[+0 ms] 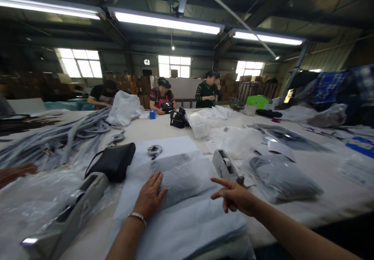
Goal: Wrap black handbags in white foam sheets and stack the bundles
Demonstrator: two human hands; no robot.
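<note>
My left hand (149, 197) lies flat, fingers extended, on a dark item wrapped in thin white tissue paper (189, 176). It rests on a stack of white sheets (189, 225). Over the right side of the stack, my right hand (235, 197) hovers with the index finger stretched out and the others partly bent; nothing shows in it. Just beyond that hand stands a grey tape dispenser (224, 164). A coiled grey strap with metal clasps (154, 151) lies behind the wrapped item. What the tissue encloses is mostly hidden.
At left are a black bag (118, 160), another tape dispenser (73, 213), a pile of grey straps (73, 135) and another person's hand (20, 172). A plastic-wrapped package (284, 180) lies right. Several people work across the table.
</note>
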